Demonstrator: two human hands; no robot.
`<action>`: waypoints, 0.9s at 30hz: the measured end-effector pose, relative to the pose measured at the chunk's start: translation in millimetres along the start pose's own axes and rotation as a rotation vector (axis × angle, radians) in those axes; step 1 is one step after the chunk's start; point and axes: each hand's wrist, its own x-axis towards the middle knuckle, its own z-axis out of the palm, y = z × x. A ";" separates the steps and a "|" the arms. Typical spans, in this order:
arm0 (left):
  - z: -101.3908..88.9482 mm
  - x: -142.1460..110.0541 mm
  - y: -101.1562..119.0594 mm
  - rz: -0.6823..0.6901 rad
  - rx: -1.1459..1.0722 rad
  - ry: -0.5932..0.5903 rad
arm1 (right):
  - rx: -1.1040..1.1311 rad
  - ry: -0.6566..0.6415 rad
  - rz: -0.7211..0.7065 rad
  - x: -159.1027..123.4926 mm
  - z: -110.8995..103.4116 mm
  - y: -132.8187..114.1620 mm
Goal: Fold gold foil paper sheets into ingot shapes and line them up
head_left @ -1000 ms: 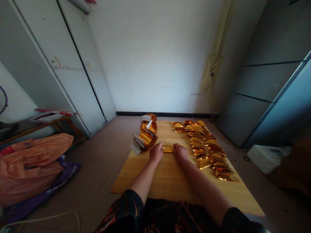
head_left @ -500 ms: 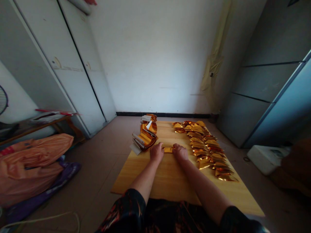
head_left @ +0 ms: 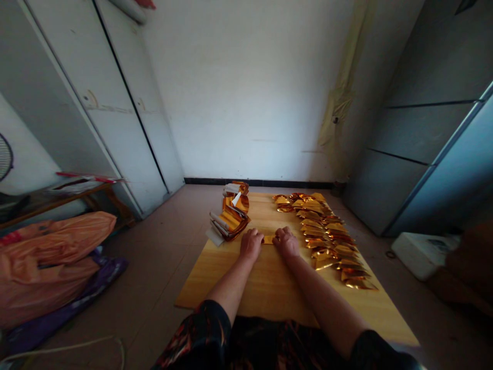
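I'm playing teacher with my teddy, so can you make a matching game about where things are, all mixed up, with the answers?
Things:
1. gold strip
2. folded gold pieces
3. gold-and-grey sheets
4. white box

Places:
A. on the floor, right of the table
B. at the table's far left
C. between the left hand and right hand
D. along the table's right side

Pairs: 1-C, 2-D, 3-B, 4-A

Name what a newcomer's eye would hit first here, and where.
Probably the shiny folded gold foil pieces, lined up in overlapping rows along the right side of the wooden tabletop. Next, the piled gold paper sheets at its far left, some showing pale undersides. Between the two, the left hand and right hand hold a small gold strip by its ends.
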 end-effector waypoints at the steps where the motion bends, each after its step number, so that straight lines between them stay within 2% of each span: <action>1: -0.2 -0.1 0.3 0.015 0.003 -0.017 | -0.004 -0.007 -0.008 -1.0 -1.0 -0.3; 4: 0.5 -2.8 1.2 0.066 0.006 -0.040 | -0.037 -0.021 -0.016 -4.3 -2.8 0.3; 8: 1.5 -9.4 3.5 0.099 -0.015 0.017 | -0.072 0.006 0.008 -9.0 -2.9 5.4; 10: 0.8 -10.4 5.7 0.061 -0.034 0.029 | -0.070 0.017 0.026 -10.5 -3.1 7.4; 17: -4.0 -1.7 15.9 -0.195 -0.084 -0.008 | -0.027 -0.007 0.165 -8.6 -3.4 -1.5; 27: -3.5 -2.0 18.8 -0.241 -0.091 0.004 | 0.016 -0.010 0.247 -5.8 0.9 -6.2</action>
